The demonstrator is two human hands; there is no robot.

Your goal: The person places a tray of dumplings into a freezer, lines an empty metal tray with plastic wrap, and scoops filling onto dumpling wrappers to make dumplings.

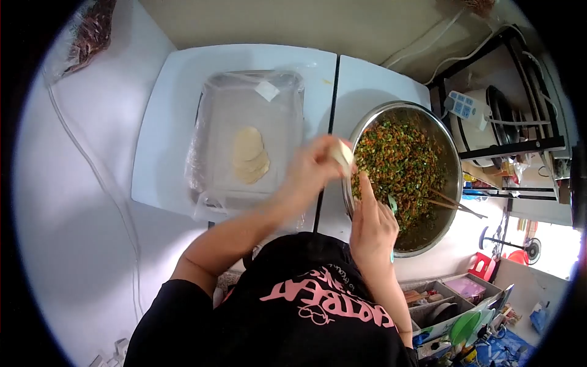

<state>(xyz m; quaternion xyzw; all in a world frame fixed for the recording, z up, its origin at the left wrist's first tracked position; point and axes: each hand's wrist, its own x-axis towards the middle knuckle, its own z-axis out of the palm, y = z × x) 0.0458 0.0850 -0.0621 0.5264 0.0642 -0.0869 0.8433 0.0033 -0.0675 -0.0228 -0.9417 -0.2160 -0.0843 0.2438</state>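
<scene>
My left hand (315, 162), somewhat smeared by motion, pinches a pale round dough wrapper (343, 155) at the left rim of the steel bowl. Just below and to the right, my right hand (374, 229) is over the bowl's rim, its index finger stretched toward the wrapper. A pale green utensil (392, 203) shows beside its fingers; the palm hides most of it. Chopped green and orange filling (400, 159) fills much of the large steel bowl (454, 137). More dough wrappers (248, 147) lie overlapping on the plastic-covered tray (214, 122) to the left.
A pair of chopsticks (455, 205) leans in the bowl, sticking out over its right rim. A small white square (266, 91) lies on the tray's far end. Beyond the bowl stands a black rack (520, 144) with a power strip (468, 107). Storage bins (437, 300) are at lower right.
</scene>
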